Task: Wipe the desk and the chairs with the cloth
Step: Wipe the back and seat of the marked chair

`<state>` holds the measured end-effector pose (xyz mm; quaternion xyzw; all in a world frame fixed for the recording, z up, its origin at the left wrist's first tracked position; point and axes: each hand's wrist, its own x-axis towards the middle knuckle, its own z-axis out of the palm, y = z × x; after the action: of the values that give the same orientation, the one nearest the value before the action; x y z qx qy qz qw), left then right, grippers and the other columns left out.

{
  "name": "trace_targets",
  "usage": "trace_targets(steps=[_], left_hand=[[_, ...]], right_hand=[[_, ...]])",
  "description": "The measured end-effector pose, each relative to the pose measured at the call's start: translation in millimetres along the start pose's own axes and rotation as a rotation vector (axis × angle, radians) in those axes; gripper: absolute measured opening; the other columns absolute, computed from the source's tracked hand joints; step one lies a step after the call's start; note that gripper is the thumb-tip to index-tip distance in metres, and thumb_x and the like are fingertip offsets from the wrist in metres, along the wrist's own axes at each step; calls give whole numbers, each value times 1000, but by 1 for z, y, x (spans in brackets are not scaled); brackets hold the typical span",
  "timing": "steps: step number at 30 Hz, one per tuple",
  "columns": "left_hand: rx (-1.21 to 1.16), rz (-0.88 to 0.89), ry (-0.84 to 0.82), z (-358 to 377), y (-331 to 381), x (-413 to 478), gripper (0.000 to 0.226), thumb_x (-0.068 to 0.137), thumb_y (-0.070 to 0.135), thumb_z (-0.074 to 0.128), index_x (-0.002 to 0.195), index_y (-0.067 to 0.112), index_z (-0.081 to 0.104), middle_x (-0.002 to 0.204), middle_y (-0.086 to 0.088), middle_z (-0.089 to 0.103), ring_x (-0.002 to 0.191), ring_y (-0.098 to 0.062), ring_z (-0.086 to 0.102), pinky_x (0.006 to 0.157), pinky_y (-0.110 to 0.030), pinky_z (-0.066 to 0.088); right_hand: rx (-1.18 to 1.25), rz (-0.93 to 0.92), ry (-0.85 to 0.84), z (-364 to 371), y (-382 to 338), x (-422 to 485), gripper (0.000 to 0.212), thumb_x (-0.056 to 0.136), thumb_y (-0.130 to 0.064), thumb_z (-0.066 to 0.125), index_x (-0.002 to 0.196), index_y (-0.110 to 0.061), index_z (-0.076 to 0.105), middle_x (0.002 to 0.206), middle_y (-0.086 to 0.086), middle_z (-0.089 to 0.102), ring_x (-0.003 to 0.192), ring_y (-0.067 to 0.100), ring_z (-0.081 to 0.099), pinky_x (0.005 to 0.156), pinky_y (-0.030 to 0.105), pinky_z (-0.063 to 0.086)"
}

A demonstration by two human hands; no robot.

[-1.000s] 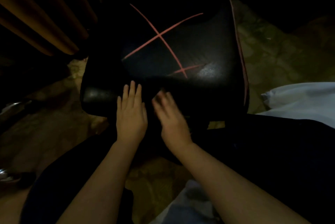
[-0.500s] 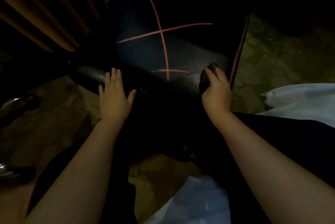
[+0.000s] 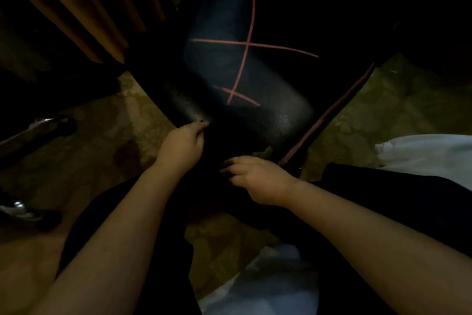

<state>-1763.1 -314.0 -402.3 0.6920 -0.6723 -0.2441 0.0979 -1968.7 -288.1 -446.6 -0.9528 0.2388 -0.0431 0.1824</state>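
A black chair seat (image 3: 255, 72) with pink crossed stitching fills the dim middle of the view. My left hand (image 3: 182, 146) is at the seat's near edge, its fingers curled and pinching that edge. My right hand (image 3: 258, 178) lies lower and to the right, by the seat's pink-piped corner, fingers curled downward. A small greenish bit of cloth (image 3: 265, 153) shows just above its knuckles; the rest of the cloth is lost in the dark.
Orange curtain folds (image 3: 76, 8) hang at the upper left. Chrome chair legs (image 3: 33, 128) lie on the patterned carpet (image 3: 383, 110) at the left. White fabric (image 3: 429, 151) sits at the right, and more pale fabric (image 3: 268, 286) at the bottom.
The seat has turned, its stitched cross rotating. My left hand went from flat on the seat to curled at its edge. My right hand came back from the right corner toward the near middle.
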Motion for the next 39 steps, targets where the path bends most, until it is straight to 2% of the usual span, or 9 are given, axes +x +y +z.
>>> trace_targets(steps=[3,6,8,11,15,27,32,35,39], left_hand=[[4,51,-55,-16,3,-13,40,99,13,46,138,18,53,137,-10,57,125,-28,53,101,-29,38],[45,90,-98,-21,-3,-20,44,99,10,47,143,13,47,150,-7,43,137,-24,41,109,-25,28],[30,97,-99,-21,-5,-16,45,98,9,47,143,13,46,152,-6,40,139,-23,39,111,-24,25],[-7,60,-113,-20,-5,-7,46,98,7,46,143,14,46,153,-6,38,140,-23,37,112,-23,24],[-20,-156,-76,-23,-12,8,48,99,10,41,146,17,41,148,-13,45,133,-30,44,106,-29,33],[-59,-440,-45,-35,-44,26,44,98,14,41,142,10,43,139,-20,51,127,-35,48,101,-38,38],[-157,-239,-31,-28,-29,39,49,103,19,37,152,17,30,152,-17,36,137,-32,38,107,-31,31],[-121,-173,-106,-19,-19,44,53,104,29,38,154,24,22,159,-21,14,142,-38,29,113,-33,25],[-69,-154,-157,-20,-20,43,59,103,32,42,156,27,15,161,-21,4,144,-39,22,115,-34,22]], right_hand=[[147,217,344,-13,18,-3,44,73,1,42,102,-5,74,118,15,67,116,32,57,106,30,37],[256,808,771,-27,36,-15,59,65,13,39,108,-7,74,118,18,66,115,36,57,106,17,28],[289,994,819,-28,33,-17,59,67,18,43,110,-10,74,121,17,64,118,34,55,107,17,27],[253,723,649,-18,8,-4,56,68,13,42,108,-9,74,122,13,65,118,28,56,108,11,26],[180,370,375,-6,-12,21,37,74,11,60,102,-6,75,117,11,69,115,34,59,103,39,44],[-6,220,61,-27,13,149,41,86,2,52,125,-2,62,140,15,51,135,31,38,115,36,27],[-39,-10,-300,-10,-16,60,37,81,-12,48,110,-9,71,119,10,63,119,29,52,101,43,44],[74,36,-116,-14,-10,25,33,76,1,53,102,-7,73,114,13,66,115,34,55,100,45,47],[109,449,418,-25,5,17,49,78,1,38,112,-10,72,126,9,64,108,33,55,102,21,33]])
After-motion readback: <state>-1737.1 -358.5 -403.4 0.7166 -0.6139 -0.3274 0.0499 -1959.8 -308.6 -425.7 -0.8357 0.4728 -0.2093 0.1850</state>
